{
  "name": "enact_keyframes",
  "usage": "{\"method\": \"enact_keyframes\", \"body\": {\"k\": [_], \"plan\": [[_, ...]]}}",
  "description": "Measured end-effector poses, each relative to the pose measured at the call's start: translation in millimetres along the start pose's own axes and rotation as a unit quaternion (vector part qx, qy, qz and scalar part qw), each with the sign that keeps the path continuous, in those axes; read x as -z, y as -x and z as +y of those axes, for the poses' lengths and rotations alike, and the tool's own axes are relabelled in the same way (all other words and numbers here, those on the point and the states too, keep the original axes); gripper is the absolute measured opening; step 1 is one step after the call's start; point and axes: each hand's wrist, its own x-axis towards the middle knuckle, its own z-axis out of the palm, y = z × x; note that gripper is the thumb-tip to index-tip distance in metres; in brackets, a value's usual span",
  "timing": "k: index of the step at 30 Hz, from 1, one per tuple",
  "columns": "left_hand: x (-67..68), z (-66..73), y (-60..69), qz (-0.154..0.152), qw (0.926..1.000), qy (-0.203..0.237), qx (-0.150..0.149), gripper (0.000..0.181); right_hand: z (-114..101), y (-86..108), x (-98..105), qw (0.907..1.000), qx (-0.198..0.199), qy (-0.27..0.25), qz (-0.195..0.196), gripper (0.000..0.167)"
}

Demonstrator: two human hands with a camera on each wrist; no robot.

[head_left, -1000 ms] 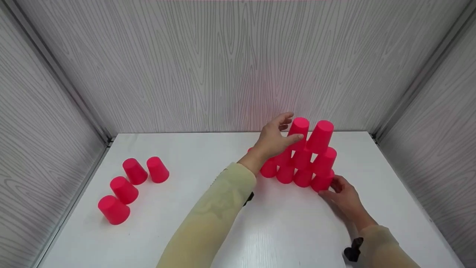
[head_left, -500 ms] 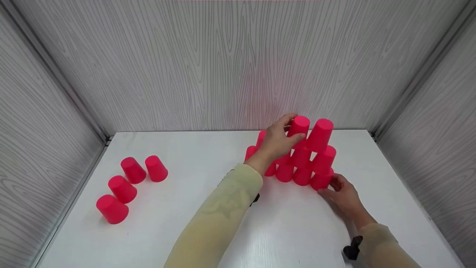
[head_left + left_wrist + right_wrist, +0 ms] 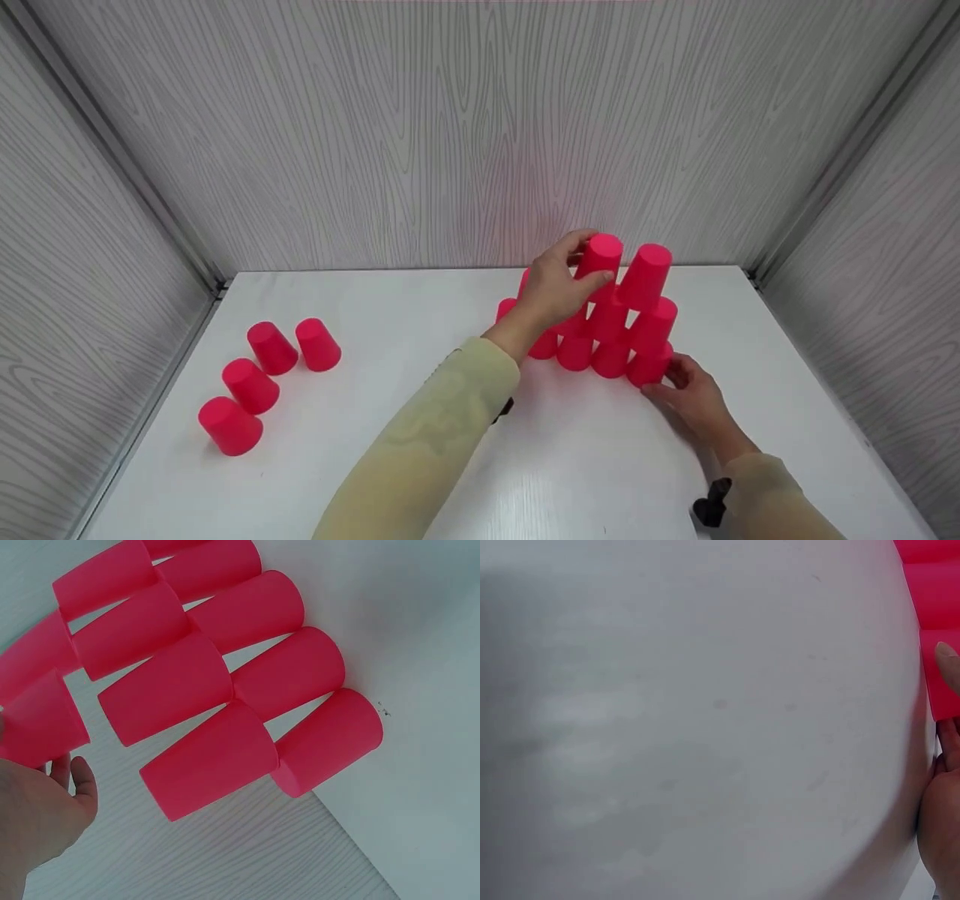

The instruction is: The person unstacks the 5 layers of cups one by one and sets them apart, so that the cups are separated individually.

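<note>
Red cups stand upside down in a stepped stack on the table. In the head view my left hand [image 3: 555, 285] holds an upper-row cup [image 3: 600, 264] between thumb and fingers. The left wrist view shows that held cup [image 3: 45, 724] beside the left hand [image 3: 45, 814], near a second-row cup [image 3: 165, 690]. Another upper-row cup [image 3: 646, 276] stands to its right. My right hand [image 3: 696, 397] holds the bottom row's right-end cup [image 3: 648, 366], thumb in front and fingers behind. The right wrist view catches only part of this hand [image 3: 941, 817]. My left hand and forearm hide part of the stack's left side.
Several loose red cups [image 3: 250, 385] stand upside down on the left of the white table [image 3: 405, 322]. A grey wood-grain wall [image 3: 375, 135] rises close behind the stack, with side walls at both edges.
My left thumb and fingers have closed in around the upper-row cup, after standing wider around it a second ago. The right hand stays at the bottom cup.
</note>
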Motion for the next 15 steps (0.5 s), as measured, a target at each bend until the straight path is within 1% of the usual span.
{"method": "enact_keyframes", "body": {"k": [4, 8, 11, 15], "plan": [[14.3, 4.3, 5.9, 0.005, 0.9999, -0.011, -0.012, 0.069, 0, -0.8, 1, 0.9999, -0.008, -0.005, -0.003, 0.092], [31.8, 4.6, 12.5, 0.009, 0.9997, -0.010, -0.021, 0.068, 1, -1.9, 2, 0.9999, -0.012, -0.001, -0.004, 0.094], [46.4, 1.0, 18.8, 0.020, 0.9995, -0.007, -0.022, 0.068, 0, -2.0, 3, 0.9999, -0.013, 0.003, -0.006, 0.096], [68.2, -11.0, 28.4, 0.042, 0.9988, -0.018, -0.016, 0.066, 0, -1.4, 2, 0.9999, -0.013, 0.006, -0.010, 0.097]]}}
